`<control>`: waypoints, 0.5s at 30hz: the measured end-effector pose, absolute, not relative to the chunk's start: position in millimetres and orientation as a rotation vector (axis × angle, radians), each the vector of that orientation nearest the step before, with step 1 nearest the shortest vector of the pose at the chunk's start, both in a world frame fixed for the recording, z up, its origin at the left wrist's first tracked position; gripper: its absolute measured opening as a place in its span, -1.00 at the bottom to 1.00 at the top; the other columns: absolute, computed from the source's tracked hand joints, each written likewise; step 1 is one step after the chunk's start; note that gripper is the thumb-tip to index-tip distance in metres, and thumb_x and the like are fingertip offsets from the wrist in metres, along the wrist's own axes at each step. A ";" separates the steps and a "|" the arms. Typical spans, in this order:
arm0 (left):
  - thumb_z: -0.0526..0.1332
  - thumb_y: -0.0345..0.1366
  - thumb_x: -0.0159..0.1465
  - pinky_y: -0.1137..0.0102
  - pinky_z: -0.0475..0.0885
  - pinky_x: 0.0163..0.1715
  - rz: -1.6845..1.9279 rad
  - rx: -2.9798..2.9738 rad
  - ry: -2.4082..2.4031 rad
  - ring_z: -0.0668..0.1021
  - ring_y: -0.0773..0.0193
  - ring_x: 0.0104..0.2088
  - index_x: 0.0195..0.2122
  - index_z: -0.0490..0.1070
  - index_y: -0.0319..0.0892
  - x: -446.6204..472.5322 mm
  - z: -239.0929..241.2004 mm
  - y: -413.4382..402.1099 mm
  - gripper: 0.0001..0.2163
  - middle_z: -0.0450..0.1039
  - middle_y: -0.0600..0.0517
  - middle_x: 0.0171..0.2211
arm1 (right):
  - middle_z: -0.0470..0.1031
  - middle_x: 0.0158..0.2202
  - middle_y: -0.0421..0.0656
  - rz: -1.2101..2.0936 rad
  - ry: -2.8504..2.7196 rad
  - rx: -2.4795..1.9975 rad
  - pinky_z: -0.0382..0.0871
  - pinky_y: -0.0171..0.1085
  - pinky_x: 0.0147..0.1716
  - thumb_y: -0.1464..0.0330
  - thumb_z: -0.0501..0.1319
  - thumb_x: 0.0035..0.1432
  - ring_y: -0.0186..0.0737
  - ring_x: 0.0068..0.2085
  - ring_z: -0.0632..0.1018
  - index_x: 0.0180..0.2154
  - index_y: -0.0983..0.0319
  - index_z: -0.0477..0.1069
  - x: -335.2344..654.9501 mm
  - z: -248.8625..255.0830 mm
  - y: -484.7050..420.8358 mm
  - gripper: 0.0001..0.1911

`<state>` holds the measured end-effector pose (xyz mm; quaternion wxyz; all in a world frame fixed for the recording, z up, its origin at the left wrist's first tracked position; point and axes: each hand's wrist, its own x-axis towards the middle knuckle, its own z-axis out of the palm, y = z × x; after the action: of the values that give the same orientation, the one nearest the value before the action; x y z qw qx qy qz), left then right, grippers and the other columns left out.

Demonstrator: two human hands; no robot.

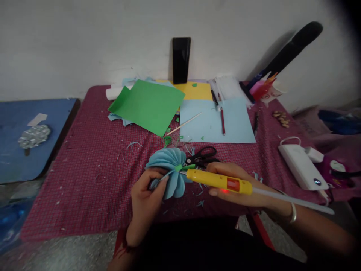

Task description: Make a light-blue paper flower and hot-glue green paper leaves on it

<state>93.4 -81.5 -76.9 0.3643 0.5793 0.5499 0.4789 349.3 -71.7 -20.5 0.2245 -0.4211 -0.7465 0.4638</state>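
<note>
Pale blue, the layered paper flower point(165, 156) is fanning out at the lower centre of the frame, where we are pinching it between the thumb and fingers of our left hand point(149, 192). With our right hand point(239, 175) we are gripping a yellow hot glue gun point(211, 179), fingers clamped about it, and aiming its metal nozzle point(183, 172) at the flower's green centre point(178, 167), though we cannot tell whether the tip is touching. Just beside the flower, black-handled scissors point(207, 153) are lying on the checked tablecloth point(93, 165), while a smartphone point(181, 60) is leaning against the wall point(84, 45) at upper centre.
</note>
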 end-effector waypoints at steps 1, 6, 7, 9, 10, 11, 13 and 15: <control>0.30 -0.35 0.20 0.44 0.47 -0.35 1.204 1.387 1.416 0.57 0.31 -0.35 -0.44 0.42 -0.14 95.1 -76.7 -81.7 -0.90 0.55 0.07 -0.37 | 0.27 -0.46 -0.29 1.296 -2.034 -1.165 0.15 -0.36 -0.49 0.19 0.25 0.19 -0.38 -0.46 0.30 -0.37 0.22 0.30 351.4 -24.0 -73.3 -0.75; 0.34 -0.29 0.18 0.44 0.49 -0.37 1.134 1.049 1.350 0.59 0.28 -0.31 -0.44 0.38 -0.17 102.2 -76.4 -81.7 -0.85 0.57 0.03 -0.26 | 0.29 -0.44 -0.27 1.345 -1.953 -1.200 0.17 -0.36 -0.49 0.17 0.25 0.16 -0.37 -0.45 0.32 -0.35 0.23 0.32 359.8 -35.4 -80.7 -0.73; 0.34 -0.28 0.18 0.44 0.49 -0.38 1.124 1.021 1.343 0.59 0.29 -0.32 -0.43 0.38 -0.17 103.3 -75.7 -81.7 -0.85 0.57 0.03 -0.26 | 0.29 -0.44 -0.27 1.357 -1.946 -1.199 0.16 -0.36 -0.49 0.17 0.25 0.16 -0.37 -0.45 0.32 -0.34 0.23 0.32 360.8 -36.0 -81.9 -0.74; 0.33 -0.27 0.19 0.46 0.48 -0.41 1.105 0.988 1.341 0.58 0.31 -0.35 -0.43 0.37 -0.17 105.3 -74.0 -82.0 -0.84 0.57 0.04 -0.26 | 0.28 -0.45 -0.28 1.376 -1.931 -1.197 0.16 -0.38 -0.51 0.19 0.25 0.17 -0.38 -0.46 0.32 -0.34 0.24 0.31 362.4 -36.0 -83.7 -0.75; 0.33 -0.27 0.19 0.47 0.47 -0.42 1.099 0.978 1.342 0.57 0.32 -0.36 -0.43 0.37 -0.17 106.1 -73.3 -82.2 -0.84 0.56 0.04 -0.27 | 0.28 -0.45 -0.29 1.381 -1.924 -1.199 0.16 -0.38 -0.51 0.20 0.25 0.17 -0.39 -0.46 0.32 -0.34 0.23 0.31 362.9 -35.9 -84.5 -0.76; 0.33 -0.27 0.19 0.48 0.47 -0.43 1.097 0.970 1.342 0.57 0.33 -0.37 -0.43 0.36 -0.17 106.9 -72.7 -82.4 -0.84 0.55 0.05 -0.27 | 0.28 -0.45 -0.29 1.378 -1.919 -1.200 0.16 -0.39 -0.52 0.20 0.25 0.17 -0.39 -0.47 0.32 -0.34 0.23 0.30 363.3 -35.8 -85.1 -0.76; 0.33 -0.28 0.19 0.49 0.45 -0.44 1.103 0.966 1.334 0.55 0.35 -0.38 -0.43 0.35 -0.17 108.0 -72.6 -82.6 -0.83 0.54 0.06 -0.28 | 0.28 -0.46 -0.30 1.350 -1.924 -1.190 0.16 -0.39 -0.52 0.20 0.26 0.16 -0.39 -0.47 0.31 -0.35 0.23 0.30 363.6 -36.2 -86.2 -0.75; 0.32 -0.29 0.19 0.49 0.44 -0.44 1.124 0.983 1.323 0.53 0.37 -0.40 -0.44 0.33 -0.16 108.4 -73.5 -82.8 -0.84 0.51 0.08 -0.31 | 0.28 -0.47 -0.30 1.318 -1.941 -1.168 0.16 -0.38 -0.52 0.20 0.27 0.15 -0.39 -0.47 0.31 -0.35 0.22 0.30 363.3 -37.1 -87.0 -0.75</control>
<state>108.4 -82.8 -73.5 0.5424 0.4141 0.5572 0.4731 363.3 -87.0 -37.1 0.2574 -0.4305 -0.7158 0.4859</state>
